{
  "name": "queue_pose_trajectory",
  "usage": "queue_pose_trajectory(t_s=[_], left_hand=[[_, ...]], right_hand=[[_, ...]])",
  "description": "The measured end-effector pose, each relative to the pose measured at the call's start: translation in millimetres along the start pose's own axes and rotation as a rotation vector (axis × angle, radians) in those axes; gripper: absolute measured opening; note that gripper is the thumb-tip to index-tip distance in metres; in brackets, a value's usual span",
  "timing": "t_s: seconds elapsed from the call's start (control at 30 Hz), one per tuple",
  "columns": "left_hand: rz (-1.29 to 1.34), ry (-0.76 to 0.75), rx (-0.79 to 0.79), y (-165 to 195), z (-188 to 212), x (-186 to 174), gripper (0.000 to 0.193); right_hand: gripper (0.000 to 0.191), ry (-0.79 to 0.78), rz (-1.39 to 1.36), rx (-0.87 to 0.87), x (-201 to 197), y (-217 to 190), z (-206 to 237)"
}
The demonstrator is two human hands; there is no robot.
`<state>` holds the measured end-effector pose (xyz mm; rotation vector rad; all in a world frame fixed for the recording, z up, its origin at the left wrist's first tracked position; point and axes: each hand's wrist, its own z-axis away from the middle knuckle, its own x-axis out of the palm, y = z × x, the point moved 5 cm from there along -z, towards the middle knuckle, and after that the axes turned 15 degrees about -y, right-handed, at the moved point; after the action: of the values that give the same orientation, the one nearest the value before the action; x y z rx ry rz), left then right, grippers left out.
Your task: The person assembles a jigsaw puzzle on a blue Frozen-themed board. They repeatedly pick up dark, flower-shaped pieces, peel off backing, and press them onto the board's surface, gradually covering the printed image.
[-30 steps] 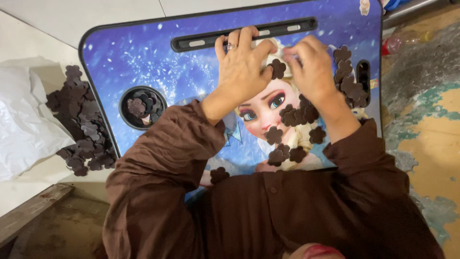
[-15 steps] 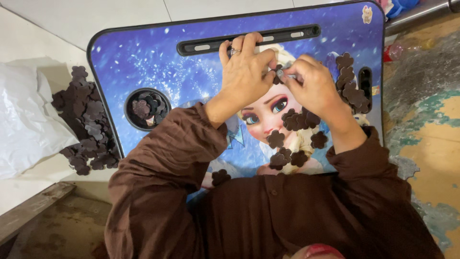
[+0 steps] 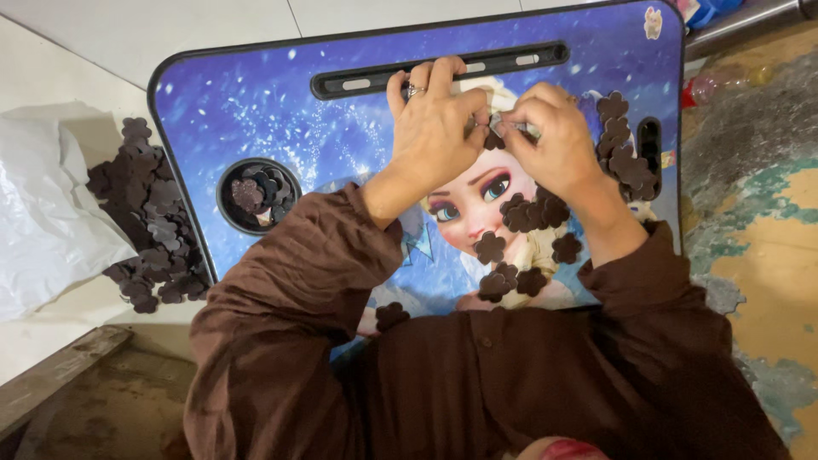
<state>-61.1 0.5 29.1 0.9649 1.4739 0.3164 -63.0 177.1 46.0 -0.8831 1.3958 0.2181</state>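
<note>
A dark brown flower-shaped piece sits pinched between the fingertips of both hands, above the upper middle of the blue lap table, just below its long black slot. The left hand, wearing a ring, is curled with its fingertips closed on the piece from the 9 o'clock side. The right hand is closed on the same piece from the 3 o'clock side; it also seems to grip something small and pale, too hidden to name.

Change noted: a second ago both hands lay flatter and apart on the table top; half a second ago they drew together; now the fingertips meet on one piece, which is raised off the surface. Judged from this, one piece has been picked out and is being worked between the two hands.

Outward from the hands: loose pieces lie scattered at 6 o'clock, and a row of pieces stands at 3 o'clock beside a short slot. A round cup recess at 9 o'clock holds several more. Off the table's left edge, a heap of pieces rests against a white plastic bag. Brown sleeves fill the lower view.
</note>
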Motion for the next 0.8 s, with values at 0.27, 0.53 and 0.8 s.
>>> queue_pose_trajectory(t_s=[0.27,0.53,0.8], left_hand=[[0.018,0.001,-0.003,0,1,-1,0.015],[0.008,-0.015,-0.028,-1,0,2,0.013],[0.016,0.004,-0.014,1,0,-1,0.015]], right_hand=[[0.015,-0.07,-0.107,0.139,-10,5,8],[0.011,-0.079,-0.018,-0.161,-6,-24,2],[0.008,-0.376,-0.089,-0.098,-8,-25,13]])
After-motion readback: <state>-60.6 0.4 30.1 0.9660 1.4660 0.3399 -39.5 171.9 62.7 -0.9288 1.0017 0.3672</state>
